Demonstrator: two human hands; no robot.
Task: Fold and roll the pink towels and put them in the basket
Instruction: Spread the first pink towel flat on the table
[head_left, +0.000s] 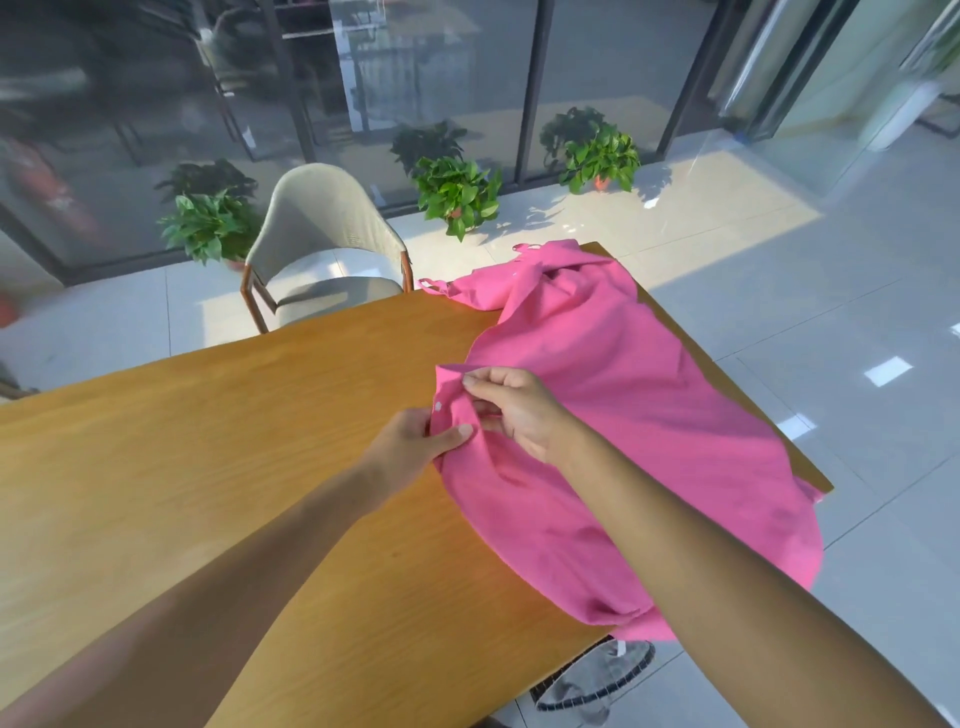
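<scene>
A large pink cloth (613, 374) with white snap buttons and small loops lies spread over the right part of the wooden table (234, 441), its right side hanging past the table's edge. My left hand (415, 441) grips the cloth's near-left edge, thumb on top of the fabric. Just right of it, my right hand (511, 408) pinches the same edge between thumb and fingers. No basket is in view.
A beige chair (322, 249) stands at the table's far side. Three potted plants (457, 192) line the glass wall behind it. Tiled floor lies right of the table, and something grey with a dark rim (597, 680) sits on the floor under the table's near right corner.
</scene>
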